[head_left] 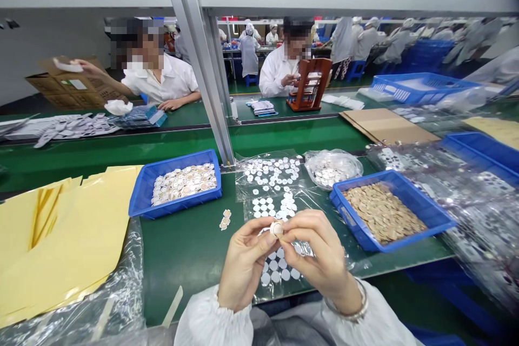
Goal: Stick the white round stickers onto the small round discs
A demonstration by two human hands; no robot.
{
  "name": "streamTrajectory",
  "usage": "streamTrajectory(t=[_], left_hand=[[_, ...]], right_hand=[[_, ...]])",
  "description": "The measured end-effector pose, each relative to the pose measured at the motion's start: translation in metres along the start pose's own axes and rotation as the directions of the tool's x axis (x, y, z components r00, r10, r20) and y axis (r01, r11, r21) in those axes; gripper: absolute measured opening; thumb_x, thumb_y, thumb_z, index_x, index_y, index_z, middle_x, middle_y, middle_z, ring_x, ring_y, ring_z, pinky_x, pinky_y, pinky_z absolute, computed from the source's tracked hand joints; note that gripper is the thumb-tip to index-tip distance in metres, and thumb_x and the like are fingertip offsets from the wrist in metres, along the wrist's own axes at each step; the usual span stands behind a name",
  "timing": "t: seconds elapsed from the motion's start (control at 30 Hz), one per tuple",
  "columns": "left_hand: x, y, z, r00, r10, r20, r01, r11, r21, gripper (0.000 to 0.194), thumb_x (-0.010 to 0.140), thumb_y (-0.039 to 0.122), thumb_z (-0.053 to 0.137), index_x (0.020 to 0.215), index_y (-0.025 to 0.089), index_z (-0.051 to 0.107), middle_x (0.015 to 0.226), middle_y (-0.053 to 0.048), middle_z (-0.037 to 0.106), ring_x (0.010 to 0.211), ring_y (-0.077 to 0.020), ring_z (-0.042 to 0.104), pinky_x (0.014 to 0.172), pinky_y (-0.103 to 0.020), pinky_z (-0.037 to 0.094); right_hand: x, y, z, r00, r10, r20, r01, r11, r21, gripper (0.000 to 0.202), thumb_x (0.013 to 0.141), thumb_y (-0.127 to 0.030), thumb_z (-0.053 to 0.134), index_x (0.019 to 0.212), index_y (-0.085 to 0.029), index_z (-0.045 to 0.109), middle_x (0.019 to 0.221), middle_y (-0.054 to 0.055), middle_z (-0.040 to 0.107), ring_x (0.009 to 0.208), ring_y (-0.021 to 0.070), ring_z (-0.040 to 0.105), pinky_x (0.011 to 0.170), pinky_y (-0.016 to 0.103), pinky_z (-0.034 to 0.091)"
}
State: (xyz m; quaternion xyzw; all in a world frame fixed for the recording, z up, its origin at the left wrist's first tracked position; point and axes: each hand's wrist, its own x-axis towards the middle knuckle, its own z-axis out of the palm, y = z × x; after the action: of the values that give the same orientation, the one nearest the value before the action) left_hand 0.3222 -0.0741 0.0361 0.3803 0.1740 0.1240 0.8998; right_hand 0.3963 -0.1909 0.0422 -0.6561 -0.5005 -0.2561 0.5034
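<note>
A small round disc (277, 228), white and tan, is pinched between both hands just above the table. My left hand (248, 259) grips its left side, and my right hand (318, 254) has thumb and fingertips closed on its right edge. Beneath and beyond the hands, white round pieces (275, 276) lie on clear plastic film. A few scalloped pieces (225, 219) rest to the left of the hands. The blue tray (175, 210) at the left holds white and tan pieces. Tan discs (383, 211) fill the blue tray (381, 248) at the right.
Yellow sheets (60, 248) cover the left side. A plastic bag of white pieces (334, 167) sits behind the right tray. A metal post (203, 65) rises at the table's back edge. Two people work across the green conveyor (284, 134). Cardboard (391, 125) lies at the right.
</note>
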Motion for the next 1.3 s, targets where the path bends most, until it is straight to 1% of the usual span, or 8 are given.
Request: streamTrajectory(t=[0.2,0.3,0.37,0.47,0.6,0.73,0.9,1.3], left_hand=[[0.008,0.001,-0.024,0.995,-0.086,-0.058,0.078,0.988,-0.136,0.022,0.068,0.009,0.078,0.088,0.015,0.074,0.089,-0.006,0.078,0.090,-0.0188,0.072,0.079,-0.020,0.057],[0.009,0.002,-0.035,0.990,-0.127,-0.067,0.115,0.981,-0.159,0.020,0.077,0.004,0.067,0.095,0.012,0.072,0.099,-0.010,0.076,0.086,-0.0180,0.073,0.075,-0.020,0.059],[0.010,0.001,-0.040,0.986,-0.148,-0.079,0.134,0.978,-0.159,0.021,0.082,0.003,0.060,0.098,0.010,0.071,0.102,-0.012,0.075,0.084,-0.0169,0.073,0.074,-0.020,0.060],[0.013,-0.001,-0.043,0.977,-0.175,-0.122,0.154,0.975,-0.158,0.022,0.087,0.002,0.051,0.100,0.008,0.069,0.095,-0.012,0.076,0.079,-0.0150,0.073,0.072,-0.019,0.060],[0.017,-0.007,-0.048,0.953,-0.217,-0.210,0.183,0.969,-0.168,0.024,0.089,0.002,0.048,0.102,0.006,0.068,0.092,-0.013,0.076,0.078,-0.0144,0.073,0.073,-0.020,0.060],[0.021,-0.019,-0.057,0.918,-0.273,-0.287,0.223,0.955,-0.197,0.022,0.089,0.003,0.049,0.103,0.004,0.066,0.094,-0.014,0.076,0.081,-0.0146,0.073,0.077,-0.021,0.059],[0.024,-0.039,-0.073,0.894,-0.324,-0.311,0.267,0.940,-0.211,0.020,0.090,0.006,0.050,0.102,0.006,0.067,0.095,-0.014,0.075,0.084,-0.0164,0.072,0.082,-0.026,0.058],[0.022,-0.043,-0.080,0.891,-0.349,-0.291,0.298,0.932,-0.206,0.018,0.087,0.010,0.057,0.102,0.009,0.068,0.102,-0.014,0.074,0.099,-0.0202,0.069,0.096,-0.031,0.051]], right_hand=[[-0.029,0.047,-0.044,0.978,0.156,-0.138,-0.192,0.933,-0.304,0.007,0.085,-0.016,0.059,0.088,-0.022,0.060,0.082,0.003,0.070,0.076,0.0173,0.066,0.070,0.032,0.052],[-0.059,0.099,-0.091,0.829,0.420,-0.370,-0.554,0.526,-0.645,0.023,0.087,-0.035,0.055,0.097,-0.017,0.064,0.080,0.008,0.069,0.070,0.0244,0.064,0.065,0.038,0.048],[-0.078,0.127,-0.117,0.800,0.558,-0.223,-0.479,0.368,-0.797,0.030,0.088,-0.035,0.046,0.087,-0.016,0.069,0.089,0.014,0.068,0.083,0.0302,0.063,0.070,0.043,0.047],[-0.093,0.138,-0.133,0.799,0.583,-0.148,-0.414,0.354,-0.839,0.032,0.087,-0.038,0.046,0.078,-0.018,0.069,0.101,0.015,0.067,0.098,0.0333,0.060,0.081,0.048,0.046],[-0.084,0.111,-0.100,0.801,0.576,-0.165,-0.537,0.570,-0.622,0.028,0.090,-0.043,0.048,0.089,-0.020,0.066,0.093,0.008,0.070,0.080,0.0236,0.065,0.073,0.038,0.051],[-0.076,0.087,-0.038,0.740,0.598,0.308,-0.453,0.782,-0.428,0.021,0.094,-0.033,0.046,0.094,-0.022,0.064,0.089,0.004,0.070,0.076,0.0181,0.067,0.069,0.032,0.054],[-0.080,0.086,0.014,0.704,0.545,0.456,-0.365,0.828,-0.425,0.009,0.088,-0.023,0.059,0.095,-0.024,0.065,0.094,0.002,0.067,0.086,0.0189,0.065,0.071,0.031,0.053],[-0.073,0.091,0.024,0.698,0.474,0.536,-0.248,0.863,-0.440,0.006,0.083,-0.022,0.066,0.088,-0.022,0.063,0.090,0.003,0.066,0.087,0.0217,0.061,0.073,0.034,0.047]])
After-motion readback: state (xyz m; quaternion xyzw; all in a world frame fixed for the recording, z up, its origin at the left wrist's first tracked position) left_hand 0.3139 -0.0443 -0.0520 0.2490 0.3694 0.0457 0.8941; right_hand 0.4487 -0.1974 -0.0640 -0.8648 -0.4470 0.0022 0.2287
